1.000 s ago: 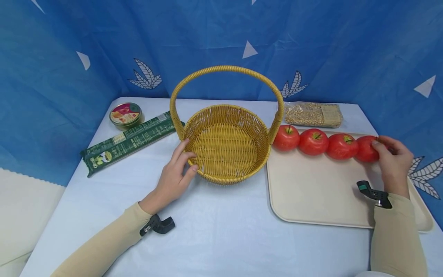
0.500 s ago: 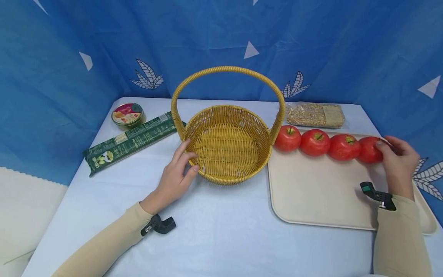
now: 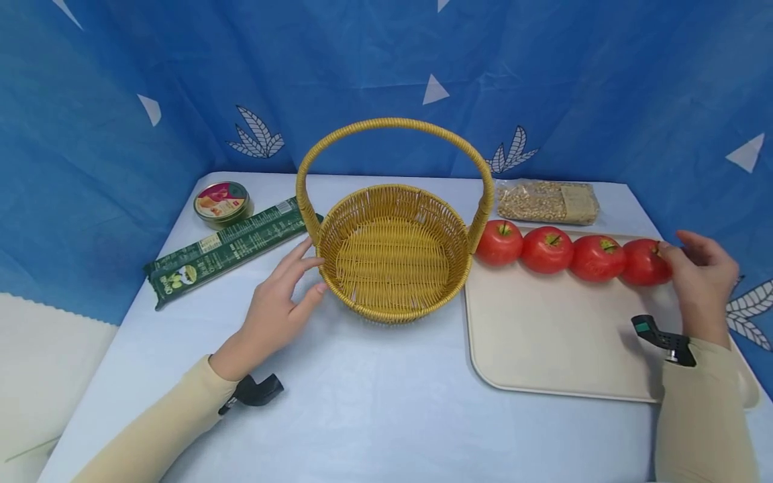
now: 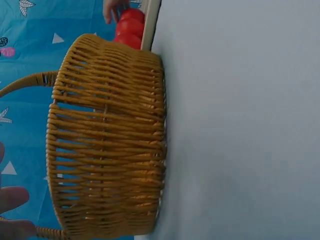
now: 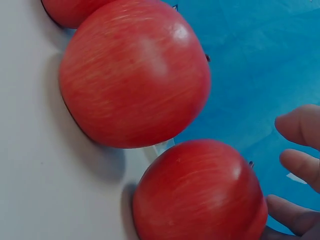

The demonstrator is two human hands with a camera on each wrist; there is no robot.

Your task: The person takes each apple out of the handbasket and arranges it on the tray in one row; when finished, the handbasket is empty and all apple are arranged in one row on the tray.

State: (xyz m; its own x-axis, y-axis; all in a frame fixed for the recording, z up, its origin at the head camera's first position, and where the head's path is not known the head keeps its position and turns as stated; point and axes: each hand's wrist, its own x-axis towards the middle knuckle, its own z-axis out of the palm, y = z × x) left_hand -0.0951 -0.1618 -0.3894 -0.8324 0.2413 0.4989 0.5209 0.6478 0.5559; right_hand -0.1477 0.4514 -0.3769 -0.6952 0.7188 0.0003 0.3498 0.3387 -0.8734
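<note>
My left hand [image 3: 272, 312] is at the left side of the yellow wicker basket [image 3: 395, 315], fingers extended and spread. Its fingertips lie at the rim near the foot of the handle; whether they touch it cannot be told. The left wrist view shows the basket's woven side [image 4: 107, 145]. My right hand [image 3: 703, 285] is beside the rightmost red apple [image 3: 645, 263], fingers loosely bent and apart. In the right wrist view, a fingertip meets the edge of that apple [image 5: 200, 192]. Several apples stand in a row along the back of the beige tray [image 3: 543, 335].
Behind the apples lies a clear bag of grains [image 3: 546, 201]. A long green packet [image 3: 226, 251] lies diagonally left of the basket, with a round tin [image 3: 222, 203] behind it. Blue patterned cloth [image 3: 362, 60] hangs at the back of the white table [image 3: 392, 402].
My left hand has drawn back leftward, its fingers leaving the inside of the basket rim. My right hand has shifted slightly right, and its fingers have loosened from the rightmost apple.
</note>
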